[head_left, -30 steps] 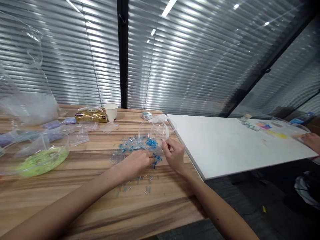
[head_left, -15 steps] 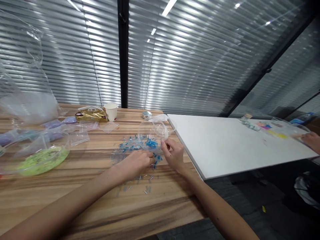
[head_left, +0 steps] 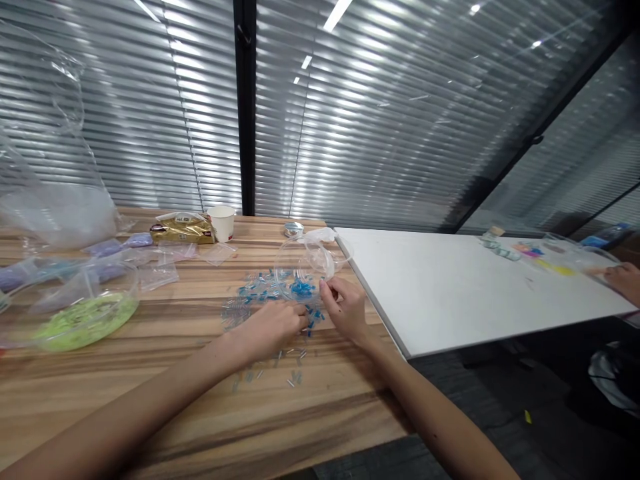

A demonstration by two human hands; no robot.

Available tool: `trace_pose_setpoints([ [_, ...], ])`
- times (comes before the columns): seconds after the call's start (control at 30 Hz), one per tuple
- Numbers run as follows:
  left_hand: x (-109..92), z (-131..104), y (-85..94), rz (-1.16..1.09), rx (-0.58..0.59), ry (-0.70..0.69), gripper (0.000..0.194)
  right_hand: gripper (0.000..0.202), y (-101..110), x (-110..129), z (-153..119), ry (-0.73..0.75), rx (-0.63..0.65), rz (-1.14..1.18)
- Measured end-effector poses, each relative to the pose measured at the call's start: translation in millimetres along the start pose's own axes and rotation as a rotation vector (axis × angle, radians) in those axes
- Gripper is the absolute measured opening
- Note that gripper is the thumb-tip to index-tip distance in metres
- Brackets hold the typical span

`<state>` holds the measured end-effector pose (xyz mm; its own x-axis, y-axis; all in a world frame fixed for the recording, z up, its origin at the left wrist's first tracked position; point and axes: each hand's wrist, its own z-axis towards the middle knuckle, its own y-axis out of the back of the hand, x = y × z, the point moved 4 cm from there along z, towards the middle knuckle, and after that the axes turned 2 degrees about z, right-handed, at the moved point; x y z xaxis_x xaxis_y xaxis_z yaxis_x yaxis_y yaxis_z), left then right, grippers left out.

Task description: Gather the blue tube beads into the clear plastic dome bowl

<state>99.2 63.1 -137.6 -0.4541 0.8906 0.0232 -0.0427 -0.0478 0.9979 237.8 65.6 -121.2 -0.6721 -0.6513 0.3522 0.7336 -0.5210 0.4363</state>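
Observation:
Small blue and clear tube-shaped pieces lie scattered over the wood-grain table. My left hand rests low among them, its fingers curled down and pressed together; whatever is in the fingertips is hidden. A clear round plastic container lies just beyond, with a heap of blue pieces at its near side. Beside that heap my right hand is closed in a pinch close to the container's edge. I cannot make out what it pinches. Loose clear pieces lie nearer to me.
At the left stands a clear tub with green pieces, near small plastic bags. A gold packet, a paper cup and a round tin stand behind. A white table adjoins; another person's hand is there.
Almost nothing differs. My right fingertips have shifted very slightly left beside the container; my left hand stays among the blue pieces.

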Motion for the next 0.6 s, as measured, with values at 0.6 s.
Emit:
trace_pose_setpoints([
  [0.6,-2.4,-0.5,0.7,0.042,-0.002,0.001,0.014,0.036,-2.3,-0.5,-1.2,-0.007,0.024,-0.015],
])
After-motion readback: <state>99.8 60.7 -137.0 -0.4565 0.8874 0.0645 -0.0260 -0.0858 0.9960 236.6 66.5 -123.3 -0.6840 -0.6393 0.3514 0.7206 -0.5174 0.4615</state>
